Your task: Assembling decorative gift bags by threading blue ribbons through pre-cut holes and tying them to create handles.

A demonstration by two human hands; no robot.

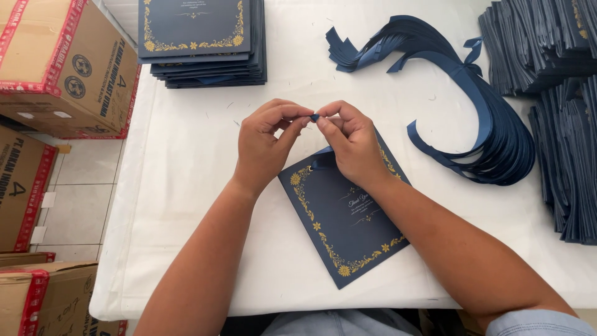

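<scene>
A navy blue card (342,227) with a gold floral border lies tilted on the white table (186,205) in front of me. My left hand (266,144) and my right hand (353,142) meet above the card's top corner. Both pinch a short piece of blue ribbon (314,117) between their fingertips. A loop of the same ribbon (322,160) runs down to the card under my right hand, which hides where it joins.
A stack of matching navy cards (202,43) stands at the back left. A bundle of blue satin ribbons (491,124) curves across the back right. More dark blue cards are piled at the right edge (566,124). Cardboard boxes (62,68) sit on the floor at left.
</scene>
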